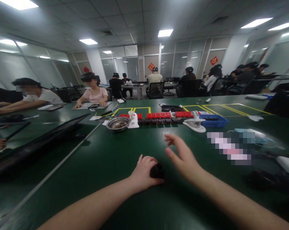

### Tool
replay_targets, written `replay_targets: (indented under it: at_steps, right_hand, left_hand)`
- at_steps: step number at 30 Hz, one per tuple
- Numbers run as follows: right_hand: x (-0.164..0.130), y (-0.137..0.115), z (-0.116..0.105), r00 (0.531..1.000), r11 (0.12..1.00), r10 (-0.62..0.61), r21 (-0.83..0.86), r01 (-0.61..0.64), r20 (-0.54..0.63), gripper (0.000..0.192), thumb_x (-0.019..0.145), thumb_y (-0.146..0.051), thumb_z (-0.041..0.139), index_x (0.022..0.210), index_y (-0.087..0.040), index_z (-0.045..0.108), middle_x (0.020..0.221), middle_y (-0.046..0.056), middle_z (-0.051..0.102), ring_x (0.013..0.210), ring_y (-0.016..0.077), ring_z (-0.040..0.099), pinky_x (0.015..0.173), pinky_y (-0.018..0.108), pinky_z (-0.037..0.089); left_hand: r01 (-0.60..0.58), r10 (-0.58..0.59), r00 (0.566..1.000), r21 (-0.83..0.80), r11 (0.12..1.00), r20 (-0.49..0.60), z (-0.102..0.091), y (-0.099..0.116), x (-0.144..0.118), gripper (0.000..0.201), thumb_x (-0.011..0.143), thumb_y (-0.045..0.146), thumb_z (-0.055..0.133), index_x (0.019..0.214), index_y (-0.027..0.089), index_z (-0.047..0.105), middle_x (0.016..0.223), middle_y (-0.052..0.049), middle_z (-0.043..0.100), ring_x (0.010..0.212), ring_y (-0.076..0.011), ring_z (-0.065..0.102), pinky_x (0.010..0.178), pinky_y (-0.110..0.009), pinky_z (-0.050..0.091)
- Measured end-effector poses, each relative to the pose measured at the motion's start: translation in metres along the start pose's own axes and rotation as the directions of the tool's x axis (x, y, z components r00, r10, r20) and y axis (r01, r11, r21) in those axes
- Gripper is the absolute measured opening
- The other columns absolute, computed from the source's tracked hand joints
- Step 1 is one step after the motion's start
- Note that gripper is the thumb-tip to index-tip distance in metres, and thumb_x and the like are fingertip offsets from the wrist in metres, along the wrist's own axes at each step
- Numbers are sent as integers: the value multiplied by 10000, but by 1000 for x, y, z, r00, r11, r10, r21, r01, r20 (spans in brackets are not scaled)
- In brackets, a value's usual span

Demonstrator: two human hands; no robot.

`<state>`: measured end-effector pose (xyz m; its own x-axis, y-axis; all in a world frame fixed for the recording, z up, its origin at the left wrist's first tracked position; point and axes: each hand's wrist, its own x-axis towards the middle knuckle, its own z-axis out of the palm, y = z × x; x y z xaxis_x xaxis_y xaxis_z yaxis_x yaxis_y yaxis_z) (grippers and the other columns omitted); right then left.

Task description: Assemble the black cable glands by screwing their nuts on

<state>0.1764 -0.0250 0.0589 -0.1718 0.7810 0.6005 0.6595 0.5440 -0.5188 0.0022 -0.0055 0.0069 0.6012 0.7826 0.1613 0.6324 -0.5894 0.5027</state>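
Note:
My left hand (145,171) is closed round a small black rounded object (157,170) on the green table. Its fingers lie over the far left side and its thumb passes along the near side. What kind of object this is, I cannot make out. To the right of it and a little farther off, my right hand (182,156) hovers with nothing in it, thumb and fingers apart and half bent. Beyond the hands stand a metal bowl (113,125) of small parts, a white clip-like stand (195,123), and a row of red (158,115) and black blocks (162,121).
A blue tray (213,121) sits behind the white stand. A large dark panel (50,140) lies along the left, beside a grey strip (60,163) in the table. Dark items (264,179) lie at the right. Several people sit at the far tables.

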Motion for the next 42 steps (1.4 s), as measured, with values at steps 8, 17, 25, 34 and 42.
replay_targets:
  at_steps: [8, 17, 25, 34, 42]
  right_hand:
    - [-18, -1, 39, 964, 982, 44, -188, 6, 263, 471, 651, -404, 629, 1025, -155, 489, 924, 78, 540, 836, 233, 486, 739, 379, 381]
    - [-25, -4, 37, 961, 994, 4, -106, 27, 278, 333, 675, -266, 604, 969, -166, 484, 883, 49, 554, 811, 195, 484, 748, 339, 366]
    - [-34, 0, 34, 960, 998, -48, -28, 58, 277, 361, 678, -150, 537, 1027, -174, 448, 970, 58, 544, 888, 192, 483, 815, 358, 361]
    - [-31, 0, 34, 974, 998, -66, 5, 67, 215, 329, 676, -153, 519, 997, -178, 452, 923, 62, 548, 845, 199, 490, 772, 367, 386]
    - [-30, -2, 34, 974, 999, -39, -12, 43, 224, 265, 672, -178, 548, 925, -179, 471, 883, 60, 540, 821, 207, 481, 750, 377, 391]
  left_hand:
    - [13, -13, 999, 4, 1000, 47, 2, -1, 2, 403, 582, 385, 659, 936, 240, 535, 1026, -25, 530, 1016, -236, 458, 994, -534, 120]
    - [28, -28, 998, -12, 1000, 60, -4, 5, 1, 457, 590, 296, 631, 1026, 250, 504, 1067, -36, 522, 1050, -233, 436, 1005, -523, 105]
    - [26, -26, 998, -11, 1000, 51, -4, 4, -1, 443, 586, 230, 599, 1022, 235, 516, 1072, -40, 516, 1063, -237, 423, 1009, -518, 86]
    - [37, -36, 998, -17, 999, 60, -5, 5, 0, 463, 577, 234, 607, 1029, 233, 506, 1059, -41, 521, 1055, -236, 429, 1010, -516, 94]
    - [29, -29, 998, -1, 1000, 59, -1, 1, 1, 498, 568, 260, 622, 1051, 242, 501, 1068, -41, 521, 1055, -244, 430, 1001, -524, 108]
